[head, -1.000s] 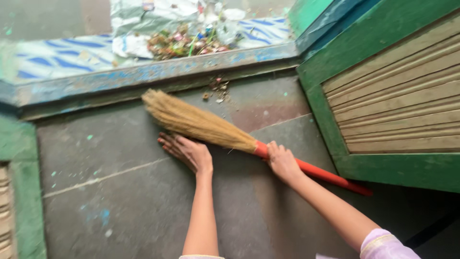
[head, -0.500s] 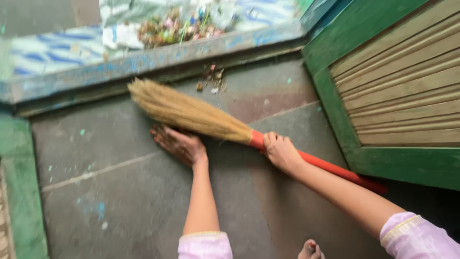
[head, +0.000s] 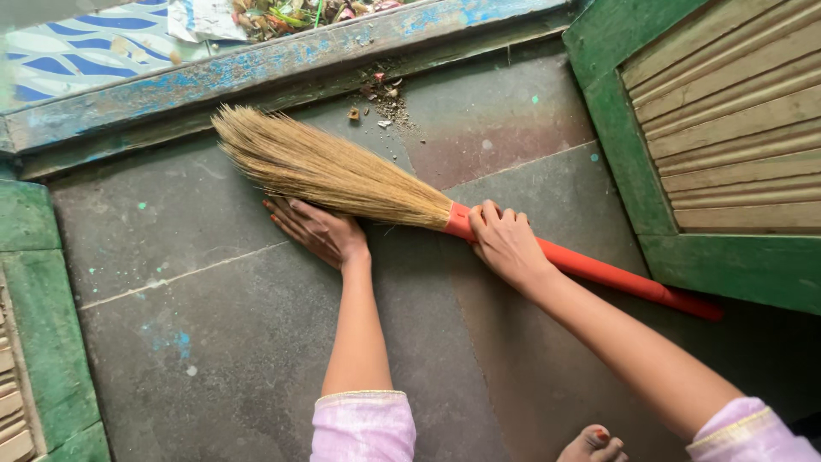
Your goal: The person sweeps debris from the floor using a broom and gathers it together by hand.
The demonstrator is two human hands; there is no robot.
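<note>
A grass broom (head: 325, 169) with straw-coloured bristles and a red-orange handle (head: 616, 278) lies low across the grey stone floor (head: 214, 325). My right hand (head: 505, 244) is closed around the handle just behind the bristles. My left hand (head: 321, 229) rests flat on the floor with fingers spread, its fingertips touching the underside of the bristles. A small heap of dust and scraps (head: 385, 92) lies just beyond the bristles, against the threshold.
A worn blue-painted threshold (head: 282, 60) runs along the top, with a pile of litter (head: 291, 13) beyond it. A green louvred door (head: 727, 145) stands open at right, another green panel (head: 38, 325) at left. My bare toes (head: 590, 445) show at the bottom.
The view has shifted downward, so the threshold and litter now sit higher in frame. The broom and both hands keep roughly the same pose on the floor.
</note>
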